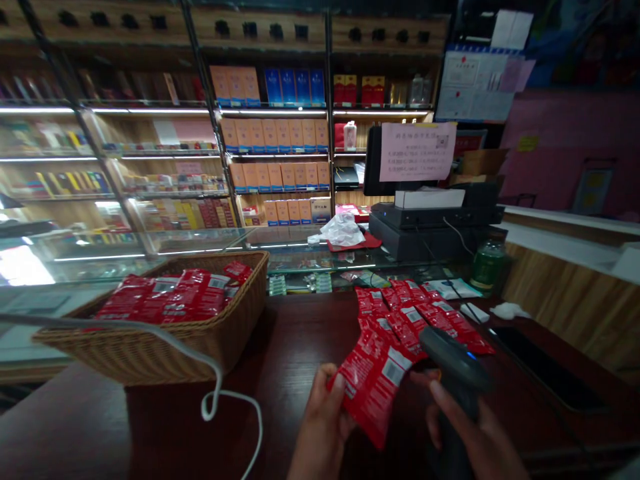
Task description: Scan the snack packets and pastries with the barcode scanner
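Observation:
A red packet (370, 380) with a white barcode label is pinched at its left edge by my left hand (323, 417). My right hand (465, 427) is wrapped round the handle of a dark barcode scanner (455, 360), whose head shows a small blue light and is just right of the packet. Behind the held packet, several more red packets (440, 320) lie spread on the dark wooden counter (285, 340). At the left, a wicker basket (200, 350) holds several red packets (180, 293) of the same look.
A white cable (215, 367) crosses in front of the basket. A black phone (545, 367) lies at the right, near a green jar (487, 267). Beyond are a glass case, crumpled white plastic (343, 230), a monitor (373, 160) with a pink notice, and shelves of boxes.

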A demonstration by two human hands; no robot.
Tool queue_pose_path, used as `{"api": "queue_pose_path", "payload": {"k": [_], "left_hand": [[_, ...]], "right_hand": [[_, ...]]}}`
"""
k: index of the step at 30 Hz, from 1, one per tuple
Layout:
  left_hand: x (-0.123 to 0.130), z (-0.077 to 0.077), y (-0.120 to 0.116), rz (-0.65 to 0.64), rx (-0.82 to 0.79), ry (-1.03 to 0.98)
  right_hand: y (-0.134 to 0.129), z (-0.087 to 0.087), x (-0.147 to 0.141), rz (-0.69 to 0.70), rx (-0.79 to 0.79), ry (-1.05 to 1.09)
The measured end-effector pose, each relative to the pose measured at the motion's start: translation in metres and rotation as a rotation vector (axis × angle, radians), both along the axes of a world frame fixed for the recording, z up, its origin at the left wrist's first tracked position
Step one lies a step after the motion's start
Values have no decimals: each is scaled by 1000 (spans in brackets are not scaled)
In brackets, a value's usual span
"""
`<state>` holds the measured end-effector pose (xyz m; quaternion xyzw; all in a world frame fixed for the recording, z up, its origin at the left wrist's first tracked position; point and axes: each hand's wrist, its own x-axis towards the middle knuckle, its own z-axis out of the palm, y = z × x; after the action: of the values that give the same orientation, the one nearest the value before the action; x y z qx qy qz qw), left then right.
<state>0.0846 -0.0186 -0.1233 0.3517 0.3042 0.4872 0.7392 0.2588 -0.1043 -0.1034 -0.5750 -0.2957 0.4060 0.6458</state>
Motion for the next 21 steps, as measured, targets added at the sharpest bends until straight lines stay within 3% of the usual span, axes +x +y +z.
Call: {"api": "queue_pose_path", "payload": {"k": [2, 5, 11, 15, 17, 21], "left_hand": [[-7, -6, -20, -63, -77, -66], [-14, -8, -31, -118, -129, -56], [-28, 1, -18, -287, -4, 350], [-34, 7, -11, -444, 47, 436], [-35, 10, -8, -388, 86, 448], [-38, 13, 0, 5, 234, 495]], "right_hand": [[6, -4, 1, 4, 4, 68], [12, -13, -1, -61, 22, 171], [13, -2, -11, -117, 97, 116], [14, 9, -14, -129, 136, 40], [15, 11, -11, -122, 164, 4], [10, 5, -1, -92, 159, -80]]}}
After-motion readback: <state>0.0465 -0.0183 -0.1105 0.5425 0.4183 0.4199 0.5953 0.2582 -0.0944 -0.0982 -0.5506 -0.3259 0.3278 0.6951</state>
